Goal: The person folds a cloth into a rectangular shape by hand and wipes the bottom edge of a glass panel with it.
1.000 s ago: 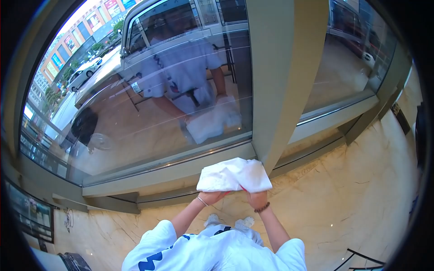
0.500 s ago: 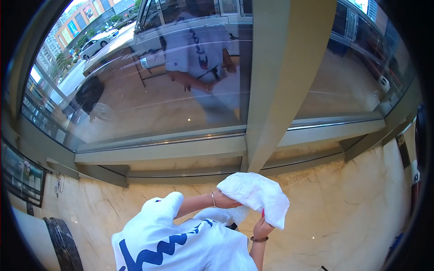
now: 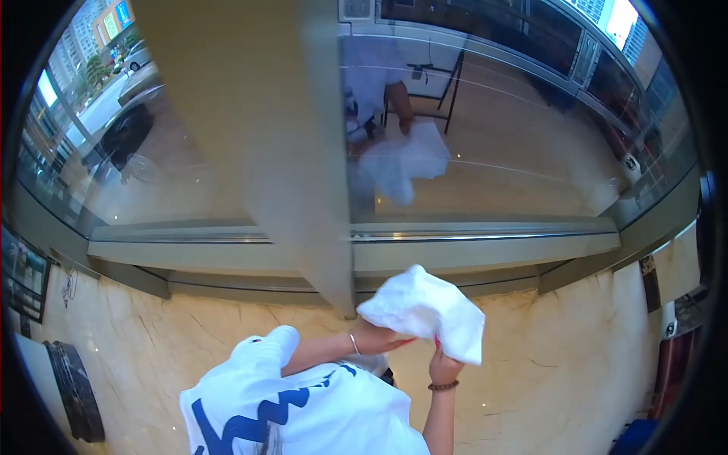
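From the head view, I saw the white cloth (image 3: 428, 309) held out in front of the person's body, just short of the grey ledge (image 3: 485, 256) under the window and above the marble floor (image 3: 531, 379). The left hand (image 3: 374, 338), a bangle (image 3: 354, 343) at its wrist, was closed on the cloth's near left edge, fingers reaching inward below it. The right hand (image 3: 444, 367), below a corner on the other side, had its fingers clamped on the cloth, and a beaded bracelet (image 3: 444, 386) circled that wrist. The two hands were near each other but apart, and the cloth bulged up and away beyond them. A wide pillar (image 3: 303, 152) stood between two glass panes, and the right pane (image 3: 523, 152) gave back a reflection of the person with the cloth.
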Available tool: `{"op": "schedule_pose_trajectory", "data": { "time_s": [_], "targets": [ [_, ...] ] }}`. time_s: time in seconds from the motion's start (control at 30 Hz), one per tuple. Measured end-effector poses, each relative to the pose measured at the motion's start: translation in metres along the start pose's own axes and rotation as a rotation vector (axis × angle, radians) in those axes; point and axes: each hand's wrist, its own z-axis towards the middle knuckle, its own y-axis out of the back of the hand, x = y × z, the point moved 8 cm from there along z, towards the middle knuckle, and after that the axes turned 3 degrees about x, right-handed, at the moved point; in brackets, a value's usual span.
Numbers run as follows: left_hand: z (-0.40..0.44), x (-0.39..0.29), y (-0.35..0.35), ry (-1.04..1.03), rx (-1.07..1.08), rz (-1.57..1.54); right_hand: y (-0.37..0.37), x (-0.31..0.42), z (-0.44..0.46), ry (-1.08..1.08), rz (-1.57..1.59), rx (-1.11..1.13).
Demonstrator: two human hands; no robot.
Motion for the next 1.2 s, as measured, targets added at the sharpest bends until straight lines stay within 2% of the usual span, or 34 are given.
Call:
{"op": "schedule_pose_trajectory", "data": {
  "time_s": [0.13,0.2,0.23,0.3,0.33,0.4,0.5,0.53,0.57,0.6,0.77,0.83,0.9,0.97,1.0,1.03,1.07,1.1,1.2],
  "targets": [
    [0.001,0.037,-0.016,0.116,0.003,0.003,-0.035,-0.019,0.037,0.129,0.091,0.095],
    [-0.002,0.033,0.007,0.172,-0.141,0.162,-0.04,-0.003,0.057,0.235,0.202,0.066],
    [-0.003,0.036,0.01,0.179,-0.148,0.165,-0.046,-0.003,0.066,0.242,0.207,0.07],
    [-0.007,0.059,0.011,0.376,-0.143,0.176,-0.065,-0.002,0.078,0.36,0.213,0.147],
    [-0.004,0.064,0.013,0.371,-0.144,0.18,-0.07,-0.006,0.088,0.36,0.211,0.141],
    [-0.004,0.086,0.022,0.604,-0.165,0.388,-0.085,-0.012,0.102,0.425,0.1,0.195],
    [-0.017,0.126,0.003,0.67,-0.066,0.367,-0.15,-0.061,0.107,0.183,-0.005,0.589],
    [-0.015,0.135,-0.003,0.669,-0.082,0.458,-0.154,-0.074,0.115,0.166,-0.004,0.564],
    [-0.002,0.127,-0.001,0.52,-0.123,0.536,-0.147,-0.079,0.124,0.288,0.04,0.401],
    [0.004,0.127,-0.002,0.543,-0.137,0.569,-0.133,-0.076,0.132,0.409,0.078,0.236],
    [-0.002,0.124,-0.005,0.609,-0.121,0.602,-0.134,-0.066,0.123,0.413,0.217,0.209],
    [0.0,0.105,-0.007,0.611,-0.162,0.553,-0.136,-0.06,0.12,0.431,0.234,0.271],
    [-0.005,0.096,-0.003,0.76,-0.213,0.431,-0.136,-0.052,0.117,0.463,0.246,0.241],
    [-0.036,0.098,-0.017,0.896,-0.25,0.316,-0.155,-0.049,0.096,0.347,0.186,0.595],
    [-0.042,0.09,-0.022,0.891,-0.256,0.322,-0.137,-0.041,0.095,0.314,0.264,0.546],
    [-0.045,0.069,-0.014,0.804,-0.466,0.345,-0.118,-0.034,0.096,0.281,0.341,0.496],
    [-0.046,0.05,-0.008,0.708,-0.673,0.365,-0.097,-0.028,0.102,0.33,0.518,0.314],
    [-0.045,0.044,-0.013,0.701,-0.646,0.361,-0.094,-0.023,0.099,0.302,0.516,0.309],
    [-0.039,0.022,-0.022,0.689,-0.664,0.32,-0.111,-0.003,0.088,0.277,0.545,0.586]
  ]
}}
